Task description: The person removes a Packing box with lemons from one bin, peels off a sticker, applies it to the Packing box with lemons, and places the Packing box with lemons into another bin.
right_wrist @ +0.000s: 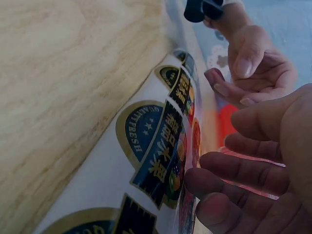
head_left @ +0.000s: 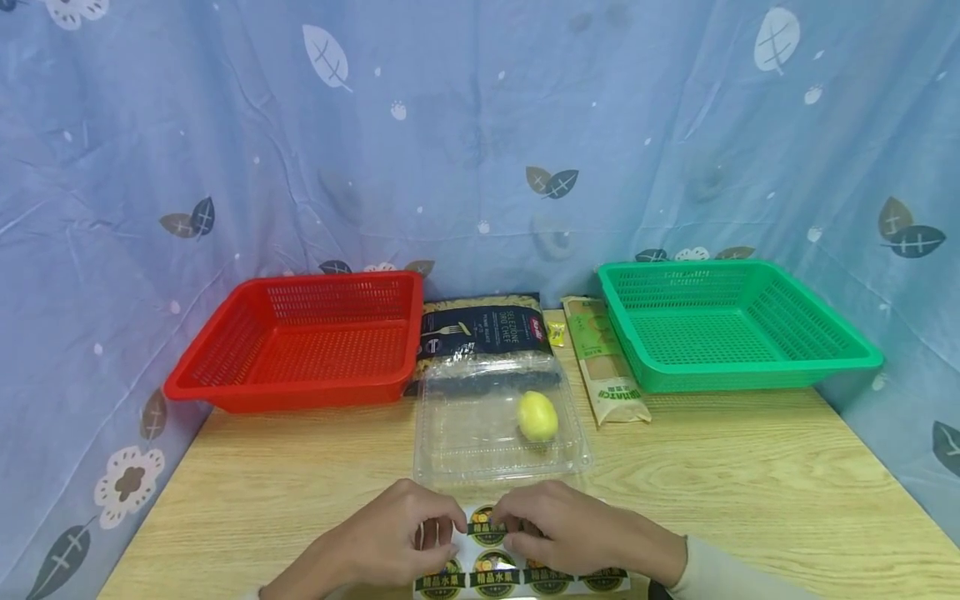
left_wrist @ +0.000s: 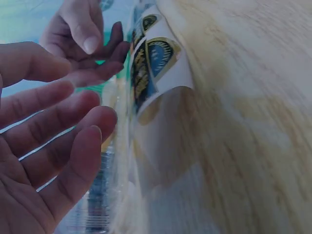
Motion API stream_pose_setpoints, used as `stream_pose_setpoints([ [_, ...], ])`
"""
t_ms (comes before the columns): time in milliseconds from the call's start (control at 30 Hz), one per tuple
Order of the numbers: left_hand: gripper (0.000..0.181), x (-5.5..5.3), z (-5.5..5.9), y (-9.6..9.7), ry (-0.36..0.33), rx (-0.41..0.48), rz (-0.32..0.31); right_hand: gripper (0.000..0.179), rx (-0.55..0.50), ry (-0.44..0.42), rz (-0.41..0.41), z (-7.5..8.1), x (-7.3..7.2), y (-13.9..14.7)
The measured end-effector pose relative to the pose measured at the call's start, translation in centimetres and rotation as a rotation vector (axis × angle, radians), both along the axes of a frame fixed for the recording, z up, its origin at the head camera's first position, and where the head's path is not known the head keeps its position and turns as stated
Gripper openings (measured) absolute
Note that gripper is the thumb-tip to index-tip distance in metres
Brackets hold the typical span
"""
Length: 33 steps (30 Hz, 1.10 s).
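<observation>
1. Presently, the fruit-label sticker sheet (head_left: 495, 573) lies on the table (head_left: 712, 467), long axis nine-to-three o'clock.
2. Left grip (head_left: 392, 536), loosely parted, holds nothing; sheet is toward three o'clock.
3. Right grip (head_left: 567, 527), likewise empty, is nearer; sheet toward eight.

Head view: taken from above the near side of the counter (head_left: 300, 475), facing forward and down toward 12 o'clock, far enough back to include the curtain (head_left: 480, 125). Wrist views: taken close behind the left grip (head_left: 397, 533) and right grip (head_left: 570, 529), rolled, the counter at 3 and 10 o'clock respectively, the opposite grip beyond at 11 and 2 o'clock. All three share the sticker sheet (head_left: 495, 562).
</observation>
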<state>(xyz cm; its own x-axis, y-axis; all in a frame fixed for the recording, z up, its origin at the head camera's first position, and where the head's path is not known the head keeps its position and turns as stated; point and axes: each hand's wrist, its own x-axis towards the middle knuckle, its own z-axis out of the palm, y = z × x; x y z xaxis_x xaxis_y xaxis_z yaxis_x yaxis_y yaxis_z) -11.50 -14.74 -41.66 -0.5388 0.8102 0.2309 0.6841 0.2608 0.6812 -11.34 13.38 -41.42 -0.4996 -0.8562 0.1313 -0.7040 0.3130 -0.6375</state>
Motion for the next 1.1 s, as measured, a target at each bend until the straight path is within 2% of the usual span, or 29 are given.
stream_pose_setpoints([
  [167,0.014,-0.2,-0.3,0.2,-0.076,-0.091,-0.016,0.025,0.064,0.013,0.003,-0.6,-0.3,-0.7],
  [367,0.014,-0.4,-0.8,0.3,-0.081,-0.175,-0.039,0.028,0.113,0.087,-0.011,-1.5,-0.1,-1.3],
  [467,0.013,-0.5,-1.1,0.2,-0.111,-0.183,-0.035,0.029,0.112,0.115,-0.031,-1.9,0.0,-1.4],
  [633,0.014,-0.6,-1.8,0.2,-0.157,-0.172,-0.013,0.031,0.113,0.100,-0.061,-2.4,0.0,-1.4],
  [900,0.018,-0.8,-2.2,0.2,-0.145,-0.198,0.029,0.026,0.126,0.090,-0.118,-2.5,0.1,-1.5],
  [1100,0.020,-0.8,-2.2,0.3,-0.155,-0.228,0.051,0.040,0.170,0.101,-0.158,-2.5,0.2,-1.6],
])
